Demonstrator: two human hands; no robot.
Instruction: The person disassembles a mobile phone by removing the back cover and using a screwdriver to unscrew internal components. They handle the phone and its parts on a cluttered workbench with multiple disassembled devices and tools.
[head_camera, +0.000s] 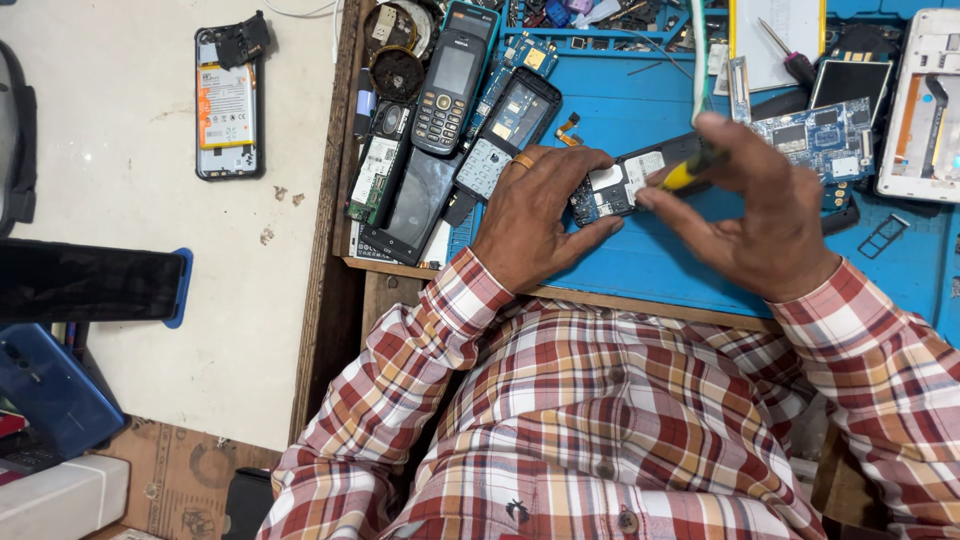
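Observation:
My left hand (535, 215), with a ring on one finger, grips the left end of a small opened phone (622, 185) lying on the blue work mat (660, 255). Its back is off, showing a board and white patches. My right hand (765, 215) pinches a yellow-handled screwdriver (690, 172) and holds its tip against the phone's middle. Both hands wear plaid shirt sleeves.
Left of the hands lies a pile of keypad phones (448, 85), a black screen (415, 205) and circuit boards. A blue board (820, 135) and white phone frame (920, 105) sit at the right. An opened smartphone with battery (228, 105) lies on the white surface.

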